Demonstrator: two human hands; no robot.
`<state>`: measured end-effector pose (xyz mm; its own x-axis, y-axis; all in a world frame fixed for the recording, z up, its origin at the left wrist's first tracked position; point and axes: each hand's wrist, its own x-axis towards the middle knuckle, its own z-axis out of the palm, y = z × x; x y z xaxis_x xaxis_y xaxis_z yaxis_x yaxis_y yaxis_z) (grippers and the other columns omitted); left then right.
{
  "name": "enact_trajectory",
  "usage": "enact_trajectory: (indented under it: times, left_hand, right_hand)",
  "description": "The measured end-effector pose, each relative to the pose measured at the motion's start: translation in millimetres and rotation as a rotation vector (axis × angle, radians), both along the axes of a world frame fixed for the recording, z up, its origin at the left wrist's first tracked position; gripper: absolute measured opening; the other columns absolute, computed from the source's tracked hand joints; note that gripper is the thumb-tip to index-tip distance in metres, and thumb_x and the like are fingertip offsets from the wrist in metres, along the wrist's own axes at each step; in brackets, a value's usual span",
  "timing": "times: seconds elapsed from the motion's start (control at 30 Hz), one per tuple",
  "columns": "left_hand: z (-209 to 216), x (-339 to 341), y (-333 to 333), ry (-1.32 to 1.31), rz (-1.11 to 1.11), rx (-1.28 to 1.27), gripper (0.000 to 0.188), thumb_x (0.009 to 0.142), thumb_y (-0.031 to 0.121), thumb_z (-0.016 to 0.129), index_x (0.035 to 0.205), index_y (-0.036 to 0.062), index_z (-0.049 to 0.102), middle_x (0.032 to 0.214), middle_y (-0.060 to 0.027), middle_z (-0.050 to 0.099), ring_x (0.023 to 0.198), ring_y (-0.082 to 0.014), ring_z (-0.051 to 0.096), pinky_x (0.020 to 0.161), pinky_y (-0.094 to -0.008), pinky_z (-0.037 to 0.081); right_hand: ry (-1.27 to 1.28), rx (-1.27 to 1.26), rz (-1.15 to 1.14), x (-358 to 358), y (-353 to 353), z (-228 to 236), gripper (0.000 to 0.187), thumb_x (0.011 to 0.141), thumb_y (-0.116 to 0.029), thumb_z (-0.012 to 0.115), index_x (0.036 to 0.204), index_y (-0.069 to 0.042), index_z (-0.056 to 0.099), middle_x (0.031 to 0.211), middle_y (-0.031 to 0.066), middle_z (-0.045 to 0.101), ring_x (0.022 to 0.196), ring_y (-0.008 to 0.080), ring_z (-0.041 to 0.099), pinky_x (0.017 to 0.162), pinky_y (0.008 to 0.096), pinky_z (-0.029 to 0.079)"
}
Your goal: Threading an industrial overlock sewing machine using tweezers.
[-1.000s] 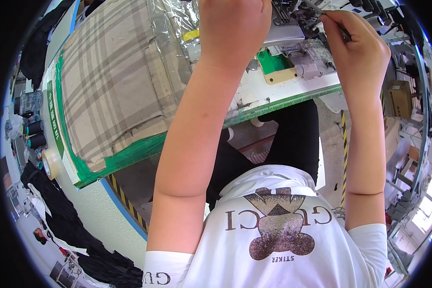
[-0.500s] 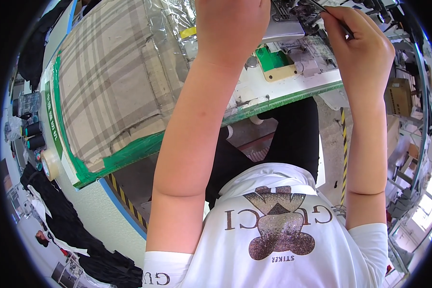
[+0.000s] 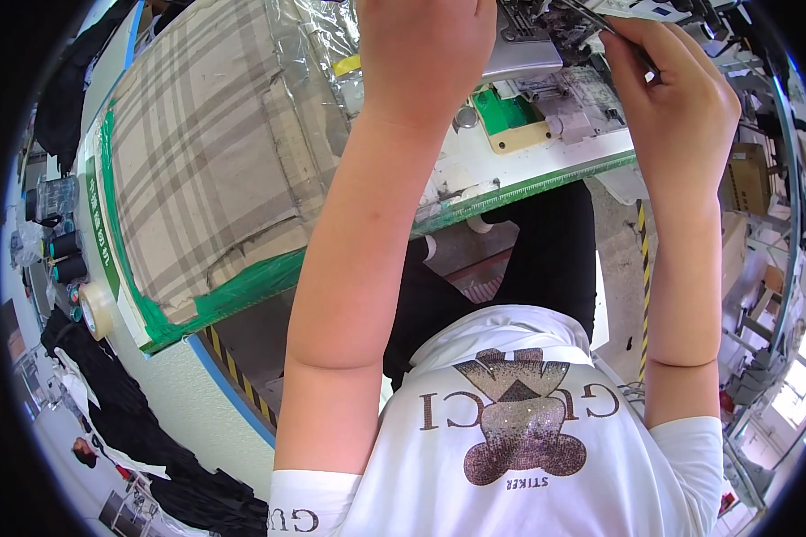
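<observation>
My right hand (image 3: 676,103) is closed in a pinch around slim dark tweezers (image 3: 589,12), which slant up and left toward the metal parts of a sewing machine (image 3: 524,59). My left hand (image 3: 425,63) is at the top edge, left of the machine's metal plate. Its back faces me, and its fingers are out of the picture, so any thing in them is hidden. Between my forearms, a beige-rimmed opening with a green inside (image 3: 503,112) shows in the white machine table (image 3: 591,150).
Checked cloth under clear plastic (image 3: 215,152) covers the table's left part, edged with green tape (image 3: 242,282). A green ruler strip (image 3: 528,186) runs along the front edge. A tape roll (image 3: 96,311), dark thread spools (image 3: 65,255) and black cloth (image 3: 125,412) are at the left.
The view has shifted very slightly. My right hand has tilted a little with the tweezers, and my left hand has stayed almost in place.
</observation>
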<state>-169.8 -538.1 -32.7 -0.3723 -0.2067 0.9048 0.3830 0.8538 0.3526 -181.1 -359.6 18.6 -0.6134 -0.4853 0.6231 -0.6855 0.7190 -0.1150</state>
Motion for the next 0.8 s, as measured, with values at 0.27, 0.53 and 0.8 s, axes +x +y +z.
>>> enact_trajectory:
  times: [0.27, 0.53, 0.8]
  left_hand:
    - [-0.5, -0.8, -1.1, 0.030, 0.016, -0.048, 0.009, 0.072, -0.006, 0.070, 0.074, -0.0022, 0.062, 0.081, -0.0122, 0.054, 0.075, -0.0308, 0.057, 0.066, -0.0386, 0.047]
    - [0.0, -2.4, -2.5, 0.075, -0.010, -0.055, 0.010, 0.071, -0.006, 0.072, 0.074, -0.0014, 0.064, 0.081, -0.0118, 0.055, 0.074, -0.0295, 0.057, 0.065, -0.0373, 0.047]
    - [2.5, 1.0, 0.6, 0.004, -0.014, 0.007, 0.009, 0.071, -0.005, 0.072, 0.075, -0.0006, 0.065, 0.081, -0.0114, 0.055, 0.075, -0.0294, 0.057, 0.066, -0.0377, 0.047]
  right_hand:
    - [0.015, 0.090, 0.018, 9.2, -12.0, 15.4, 0.011, 0.077, 0.001, 0.072, 0.086, -0.003, 0.070, 0.075, 0.0102, 0.064, 0.064, 0.0244, 0.064, 0.059, 0.0325, 0.050]
    - [-0.015, 0.022, 0.025, 12.6, -18.2, 18.7, 0.012, 0.072, 0.006, 0.071, 0.081, -0.001, 0.067, 0.071, 0.0117, 0.060, 0.062, 0.0278, 0.063, 0.055, 0.0342, 0.048]
    - [-0.020, 0.092, 0.034, 11.6, -17.5, 20.1, 0.012, 0.071, 0.005, 0.070, 0.080, -0.002, 0.066, 0.069, 0.0103, 0.058, 0.060, 0.0267, 0.061, 0.054, 0.0344, 0.047]
